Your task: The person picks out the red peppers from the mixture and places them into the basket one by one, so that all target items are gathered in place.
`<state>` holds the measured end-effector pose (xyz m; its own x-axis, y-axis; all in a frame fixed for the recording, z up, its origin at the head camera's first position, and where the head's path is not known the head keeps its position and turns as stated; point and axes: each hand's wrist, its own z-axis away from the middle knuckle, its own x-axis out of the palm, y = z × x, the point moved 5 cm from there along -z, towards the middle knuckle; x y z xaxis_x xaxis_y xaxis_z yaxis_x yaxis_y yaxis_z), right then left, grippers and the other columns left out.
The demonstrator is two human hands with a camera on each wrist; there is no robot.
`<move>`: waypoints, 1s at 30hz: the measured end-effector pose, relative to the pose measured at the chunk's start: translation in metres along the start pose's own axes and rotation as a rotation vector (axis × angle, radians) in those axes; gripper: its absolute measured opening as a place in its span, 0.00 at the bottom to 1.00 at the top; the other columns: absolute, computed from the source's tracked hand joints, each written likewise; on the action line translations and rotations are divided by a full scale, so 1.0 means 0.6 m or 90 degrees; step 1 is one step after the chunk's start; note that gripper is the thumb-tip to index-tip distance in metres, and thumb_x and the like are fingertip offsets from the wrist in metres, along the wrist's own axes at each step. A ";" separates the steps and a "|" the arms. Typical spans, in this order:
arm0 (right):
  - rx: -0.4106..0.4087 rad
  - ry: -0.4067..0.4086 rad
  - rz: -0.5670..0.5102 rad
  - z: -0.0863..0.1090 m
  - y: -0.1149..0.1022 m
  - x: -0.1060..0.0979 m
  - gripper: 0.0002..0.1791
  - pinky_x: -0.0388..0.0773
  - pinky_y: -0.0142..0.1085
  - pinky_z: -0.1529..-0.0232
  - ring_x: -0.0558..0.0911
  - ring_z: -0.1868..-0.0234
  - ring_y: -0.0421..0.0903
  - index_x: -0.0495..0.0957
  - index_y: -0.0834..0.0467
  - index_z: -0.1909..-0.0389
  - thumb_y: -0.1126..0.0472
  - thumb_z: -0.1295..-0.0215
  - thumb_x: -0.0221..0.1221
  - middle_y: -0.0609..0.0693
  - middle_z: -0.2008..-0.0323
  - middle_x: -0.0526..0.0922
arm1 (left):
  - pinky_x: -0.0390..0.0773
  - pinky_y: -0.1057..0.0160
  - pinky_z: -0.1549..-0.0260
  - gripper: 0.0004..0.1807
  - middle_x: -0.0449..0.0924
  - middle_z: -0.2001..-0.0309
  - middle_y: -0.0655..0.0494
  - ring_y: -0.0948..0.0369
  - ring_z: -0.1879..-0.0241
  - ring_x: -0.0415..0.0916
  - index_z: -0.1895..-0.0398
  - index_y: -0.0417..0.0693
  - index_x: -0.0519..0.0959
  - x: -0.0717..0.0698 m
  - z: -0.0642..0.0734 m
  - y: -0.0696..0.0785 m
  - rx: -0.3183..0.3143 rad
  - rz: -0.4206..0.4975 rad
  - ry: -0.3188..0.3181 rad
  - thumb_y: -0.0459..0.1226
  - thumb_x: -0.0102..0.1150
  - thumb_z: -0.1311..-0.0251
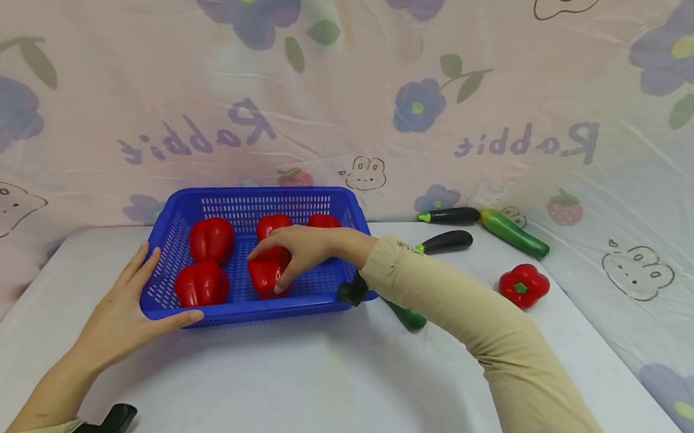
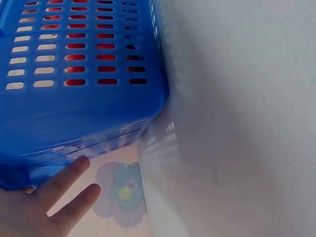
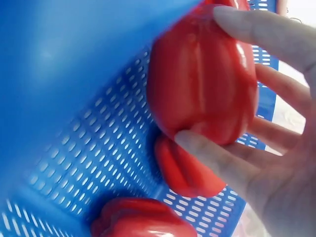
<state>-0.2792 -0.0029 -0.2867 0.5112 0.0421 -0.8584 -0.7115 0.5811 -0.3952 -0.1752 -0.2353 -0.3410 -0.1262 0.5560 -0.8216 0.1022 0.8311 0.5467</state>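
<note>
A blue perforated plastic basket (image 1: 252, 310) stands on the white table with several red bell peppers inside. My right hand (image 1: 304, 244) reaches over its right side and grips a red bell pepper (image 1: 264, 279), fingers and thumb around it; in the right wrist view this pepper (image 3: 197, 79) sits above two others. Two peppers (image 1: 211, 240) lie at the basket's left, and others (image 1: 274, 223) are toward the back. My left hand (image 1: 115, 317) rests against the basket's left corner with fingers straight and the thumb along the front rim. The left wrist view shows those fingers (image 2: 79, 200) beside the basket wall.
On the right lie a red bell pepper (image 1: 523, 286), a dark eggplant (image 1: 448, 241), another eggplant (image 1: 452, 216) and a green zucchini (image 1: 513, 233). Partly under my right forearm is another green vegetable (image 1: 408, 317). A printed curtain (image 1: 341, 81) hangs behind the table.
</note>
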 end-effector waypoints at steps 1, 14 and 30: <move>0.005 -0.004 -0.005 -0.001 0.000 0.000 0.39 0.77 0.40 0.42 0.60 0.32 0.44 0.66 0.39 0.32 0.52 0.47 0.69 0.45 0.32 0.64 | 0.56 0.20 0.52 0.66 0.28 0.23 0.46 0.28 0.30 0.40 0.23 0.46 0.39 0.000 0.000 0.001 0.001 0.001 0.001 0.60 0.69 0.56; 0.015 -0.014 -0.020 -0.009 0.007 -0.003 0.33 0.75 0.40 0.40 0.65 0.36 0.43 0.70 0.46 0.36 0.58 0.43 0.67 0.46 0.37 0.70 | 0.56 0.20 0.52 0.65 0.28 0.23 0.45 0.28 0.30 0.40 0.23 0.45 0.39 0.004 0.000 0.009 -0.002 0.008 -0.004 0.59 0.69 0.56; -0.073 0.096 -0.121 0.032 0.012 -0.014 0.33 0.78 0.31 0.46 0.68 0.34 0.49 0.70 0.54 0.35 0.58 0.43 0.67 0.49 0.35 0.69 | 0.56 0.20 0.53 0.65 0.28 0.22 0.47 0.29 0.30 0.41 0.23 0.46 0.39 -0.003 0.001 0.003 0.005 0.010 0.006 0.59 0.69 0.56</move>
<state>-0.2795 0.0168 -0.2762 0.5698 -0.1861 -0.8005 -0.6636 0.4704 -0.5817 -0.1746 -0.2347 -0.3388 -0.1332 0.5693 -0.8113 0.1124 0.8220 0.5583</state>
